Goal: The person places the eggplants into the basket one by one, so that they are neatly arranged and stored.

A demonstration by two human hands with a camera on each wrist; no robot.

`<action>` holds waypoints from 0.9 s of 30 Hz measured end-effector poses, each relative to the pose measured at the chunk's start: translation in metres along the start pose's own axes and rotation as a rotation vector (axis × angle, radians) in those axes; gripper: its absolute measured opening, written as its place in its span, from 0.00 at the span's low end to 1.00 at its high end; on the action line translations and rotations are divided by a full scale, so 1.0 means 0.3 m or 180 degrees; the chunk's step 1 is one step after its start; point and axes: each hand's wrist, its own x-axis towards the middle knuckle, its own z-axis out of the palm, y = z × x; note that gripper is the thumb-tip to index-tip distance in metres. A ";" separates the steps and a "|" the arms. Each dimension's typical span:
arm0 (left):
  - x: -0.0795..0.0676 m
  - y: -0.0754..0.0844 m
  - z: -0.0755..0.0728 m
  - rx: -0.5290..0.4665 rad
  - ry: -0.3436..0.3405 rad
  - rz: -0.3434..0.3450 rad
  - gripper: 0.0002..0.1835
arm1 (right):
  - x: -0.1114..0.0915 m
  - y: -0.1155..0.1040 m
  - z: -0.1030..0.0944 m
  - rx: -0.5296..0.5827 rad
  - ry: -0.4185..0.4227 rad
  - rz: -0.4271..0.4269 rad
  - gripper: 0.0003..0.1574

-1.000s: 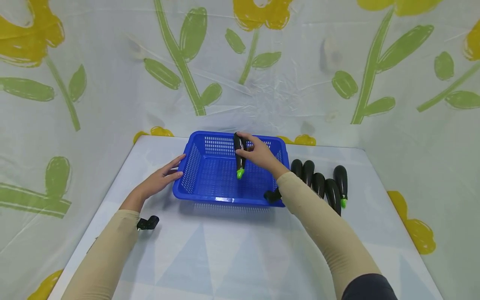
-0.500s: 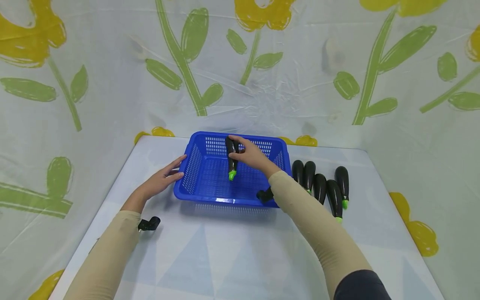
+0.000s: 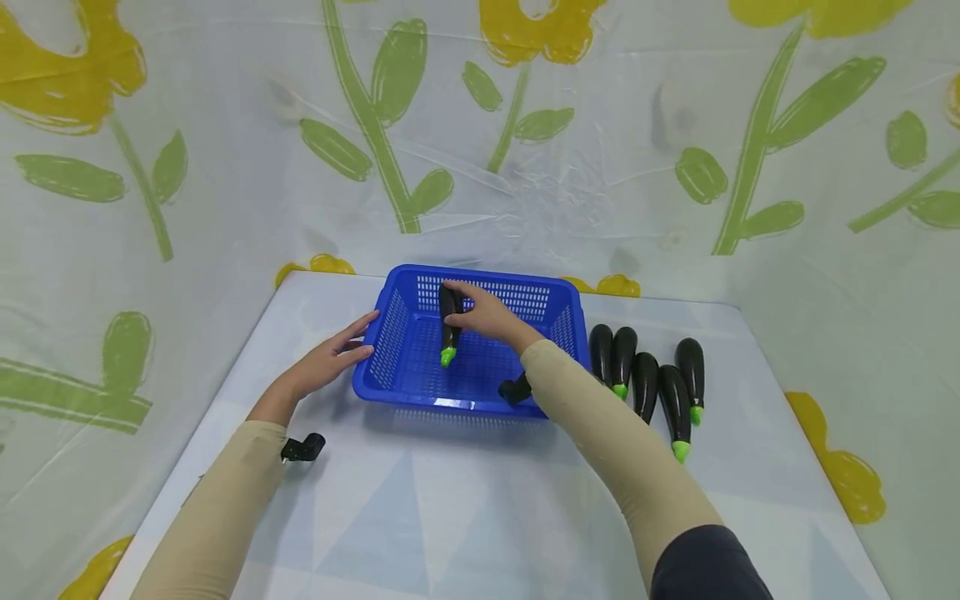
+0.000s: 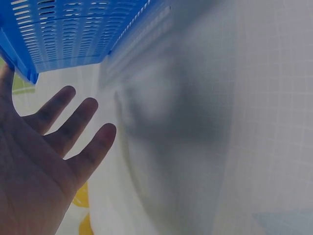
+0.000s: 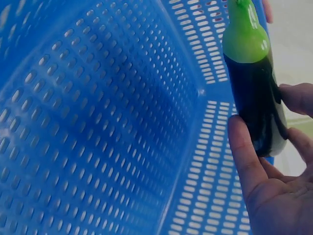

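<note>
A dark eggplant (image 3: 450, 321) with a bright green stem end hangs over the blue plastic basket (image 3: 472, 406). My right hand (image 3: 491, 317) pinches it between thumb and fingers, and the stem points down toward me. In the right wrist view the eggplant (image 5: 254, 93) is held above the perforated basket floor (image 5: 98, 117). At the basket's left rim, my left hand (image 3: 318, 367) touches the edge with its fingers spread. The left wrist view shows that hand (image 4: 44, 156) with fingers extended and the basket wall (image 4: 68, 36) above.
Several more eggplants (image 3: 645, 386) lie side by side on the table to the right of the basket, partly behind my right sleeve. A white table (image 3: 375, 517) with pale blue triangles extends in front. Flower-patterned sheeting (image 3: 585, 183) stands behind and at the sides.
My right hand has carried the eggplant leftward and slightly down over the basket. The left hand has stayed at the basket's left rim.
</note>
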 end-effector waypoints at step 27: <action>-0.002 0.005 0.011 -0.0026 0.0040 -0.0038 0.37 | 0.107 0.025 0.131 -0.0355 -0.0532 0.0219 0.46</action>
